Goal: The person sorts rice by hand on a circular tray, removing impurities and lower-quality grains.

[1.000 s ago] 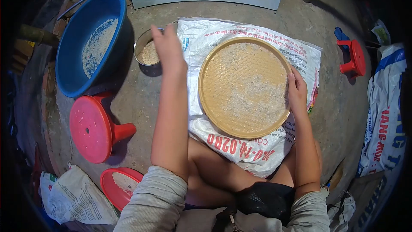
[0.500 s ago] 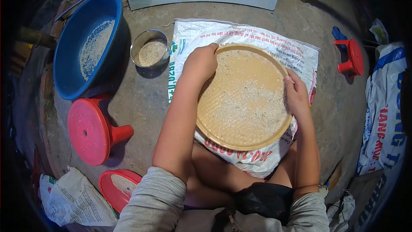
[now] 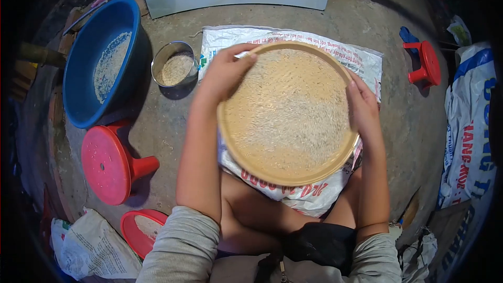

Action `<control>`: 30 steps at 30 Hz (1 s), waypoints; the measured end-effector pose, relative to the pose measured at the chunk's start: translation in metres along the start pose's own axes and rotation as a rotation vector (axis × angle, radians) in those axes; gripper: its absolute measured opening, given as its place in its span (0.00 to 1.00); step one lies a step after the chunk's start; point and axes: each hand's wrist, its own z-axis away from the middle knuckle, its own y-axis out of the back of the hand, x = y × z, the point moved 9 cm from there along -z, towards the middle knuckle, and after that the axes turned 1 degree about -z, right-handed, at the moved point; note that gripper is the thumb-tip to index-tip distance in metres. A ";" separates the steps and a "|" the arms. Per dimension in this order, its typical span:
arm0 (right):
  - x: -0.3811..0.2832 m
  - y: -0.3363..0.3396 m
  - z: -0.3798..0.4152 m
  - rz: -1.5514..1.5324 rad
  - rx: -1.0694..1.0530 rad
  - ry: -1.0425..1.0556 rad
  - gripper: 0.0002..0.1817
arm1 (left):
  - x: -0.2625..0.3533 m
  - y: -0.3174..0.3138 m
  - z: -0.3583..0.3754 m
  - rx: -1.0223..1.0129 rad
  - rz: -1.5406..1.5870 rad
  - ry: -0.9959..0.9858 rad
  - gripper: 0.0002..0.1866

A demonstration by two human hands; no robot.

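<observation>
A round, woven winnowing tray [image 3: 246, 165] hangs over my lap, held between both hands. Pale rice grains [image 3: 309, 120] are spread across it, thickest in the middle and lower right. My left hand [image 3: 225, 73] is closed on the upper left rim, slightly blurred. At the right rim, my right hand [image 3: 362, 106] grips with the thumb over the edge and the other fingers partly hidden. Under the tray lies a white printed sack [image 3: 236, 36], its middle covered from sight.
On the left stand a tilted blue basin [image 3: 73, 94] with grain, a metal pot [image 3: 181, 81] of grain and a red stool [image 3: 105, 165]. Lower down is a red bowl [image 3: 131, 230]. Another red stool [image 3: 430, 65] and a printed sack [image 3: 466, 136] are on the right.
The tray has shifted left and looks larger, nearer the camera. My left hand has moved left with it. The grains have spread differently over the surface.
</observation>
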 end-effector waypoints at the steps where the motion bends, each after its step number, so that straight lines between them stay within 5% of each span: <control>1: 0.016 0.015 -0.009 -0.069 -0.008 -0.035 0.18 | -0.010 -0.008 -0.004 0.025 -0.027 -0.026 0.17; 4: 0.048 0.064 -0.018 -0.070 -0.010 -0.117 0.18 | -0.007 -0.047 0.002 0.120 -0.362 -0.157 0.18; 10: 0.042 0.019 0.000 0.328 0.128 -0.016 0.19 | -0.005 0.002 -0.004 0.063 -0.045 0.011 0.16; 14: 0.030 -0.011 0.001 0.241 0.032 -0.016 0.19 | 0.010 0.015 0.028 0.118 -0.184 0.113 0.17; 16: 0.037 0.023 -0.016 0.060 -0.050 -0.040 0.20 | 0.006 -0.013 0.024 0.165 -0.402 -0.164 0.18; 18: 0.041 0.043 -0.012 -0.020 -0.046 -0.077 0.20 | 0.003 -0.044 0.022 0.160 -0.401 -0.220 0.18; 24: 0.038 -0.001 -0.005 0.211 0.063 -0.014 0.20 | -0.008 -0.002 -0.002 0.170 -0.492 -0.190 0.16; 30: 0.079 -0.017 -0.010 -0.069 0.041 0.054 0.20 | 0.018 0.002 0.010 0.391 -1.076 -0.121 0.15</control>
